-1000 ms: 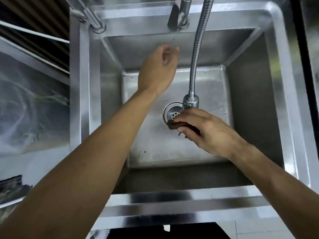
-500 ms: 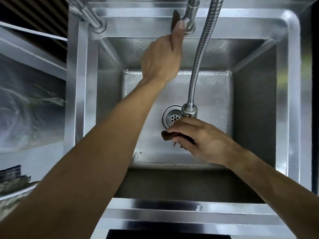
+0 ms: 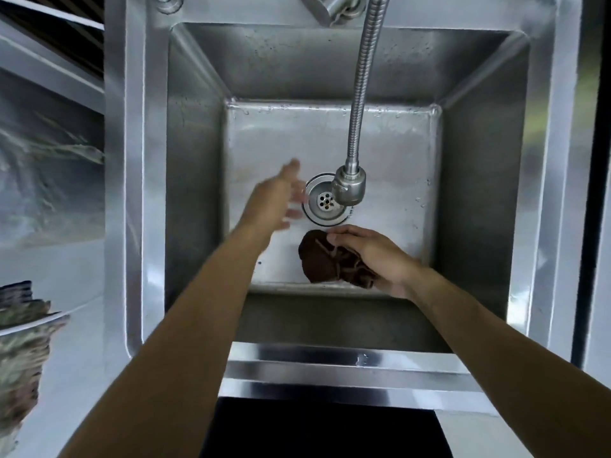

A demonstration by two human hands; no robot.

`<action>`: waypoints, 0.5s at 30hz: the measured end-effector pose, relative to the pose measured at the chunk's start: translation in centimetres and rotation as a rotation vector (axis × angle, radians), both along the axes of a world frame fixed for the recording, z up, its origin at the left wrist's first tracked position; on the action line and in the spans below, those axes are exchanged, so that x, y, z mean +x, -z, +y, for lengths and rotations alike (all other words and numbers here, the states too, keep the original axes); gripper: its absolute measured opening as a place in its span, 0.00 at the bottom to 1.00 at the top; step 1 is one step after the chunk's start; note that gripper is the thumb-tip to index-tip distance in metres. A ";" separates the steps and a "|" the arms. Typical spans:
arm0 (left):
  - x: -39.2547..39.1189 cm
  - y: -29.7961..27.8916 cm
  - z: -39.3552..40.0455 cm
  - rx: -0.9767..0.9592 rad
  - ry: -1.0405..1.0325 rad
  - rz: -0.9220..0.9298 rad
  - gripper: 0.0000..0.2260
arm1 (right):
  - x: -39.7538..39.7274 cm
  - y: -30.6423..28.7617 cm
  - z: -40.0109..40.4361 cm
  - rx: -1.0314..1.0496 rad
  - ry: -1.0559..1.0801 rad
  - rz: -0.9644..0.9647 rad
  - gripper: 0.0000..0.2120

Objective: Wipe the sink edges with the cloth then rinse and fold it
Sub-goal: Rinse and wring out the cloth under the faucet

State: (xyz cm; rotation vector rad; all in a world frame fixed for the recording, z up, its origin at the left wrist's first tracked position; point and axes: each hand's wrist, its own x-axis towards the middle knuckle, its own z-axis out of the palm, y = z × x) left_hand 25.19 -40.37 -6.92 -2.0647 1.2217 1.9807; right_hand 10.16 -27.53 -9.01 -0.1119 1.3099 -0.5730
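A dark brown cloth [image 3: 325, 261] hangs bunched over the steel sink [image 3: 155, 180], below the drain [image 3: 325, 203]. My right hand [image 3: 373, 256] grips the cloth from the right, fingers curled over its top. My left hand [image 3: 274, 201] is blurred, fingers spread, empty, just left of the drain. The flexible tap hose [image 3: 360, 90] hangs from the tap base at the back rim, and its nozzle [image 3: 349, 185] sits above the drain's right side. I cannot tell whether water is running.
The tap lever [image 3: 317, 8] is at the top edge on the back rim. A steel counter [image 3: 66, 285] lies left of the sink, with a dark mottled object [image 3: 20, 328] at its left edge. The front rim [image 3: 347, 368] lies near me.
My left hand has left the tap lever and dropped into the basin beside the drain. My right hand has moved back from the nozzle, and more of the cloth shows.
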 end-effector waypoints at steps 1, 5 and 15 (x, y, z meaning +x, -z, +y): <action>0.7 1.0 2.0 0.112 0.005 0.018 0.24 | 0.0 0.3 0.3 0.048 0.026 -0.032 0.07; 0.5 4.0 5.8 0.414 -0.071 0.314 0.24 | -0.3 1.4 0.4 0.033 0.183 -0.181 0.15; -2.5 7.5 4.5 0.128 -0.069 0.253 0.13 | -3.3 5.2 -0.8 -0.191 0.012 0.523 0.08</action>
